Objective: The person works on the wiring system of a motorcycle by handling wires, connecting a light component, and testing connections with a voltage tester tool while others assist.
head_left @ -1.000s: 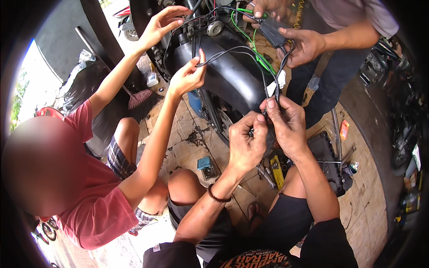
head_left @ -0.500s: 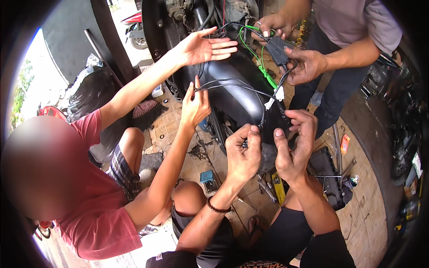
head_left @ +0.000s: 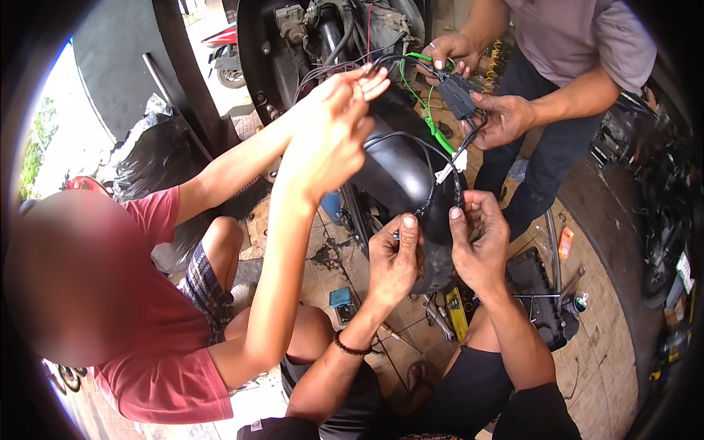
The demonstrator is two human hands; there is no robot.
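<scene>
My left hand (head_left: 396, 255) is closed in a fist around the lower end of a black taped cable (head_left: 427, 202); the tip inside the fist is hidden. Beside it, my right hand (head_left: 482, 236) pinches a second black cable (head_left: 458, 192) between thumb and fingers. Both cables loop up over a dark glossy motorcycle fender (head_left: 400, 165). At the upper right, a co-worker's hands hold a black box-shaped module (head_left: 456, 97) with black leads. Green wires (head_left: 429, 110) and a white label (head_left: 449, 167) hang near it.
On the left, a person in a red shirt (head_left: 161, 381) reaches across, hands (head_left: 337, 117) at thin wires. A black tool case (head_left: 539, 282), wrenches (head_left: 440, 319) and a screwdriver (head_left: 400, 336) lie on the tiles. A full black bag (head_left: 150, 176) stands at left.
My right hand's fingers have closed onto the cable, and both my hands sit slightly lower. The red-shirted person's hands have come together up by the wires, away from the looped black cables.
</scene>
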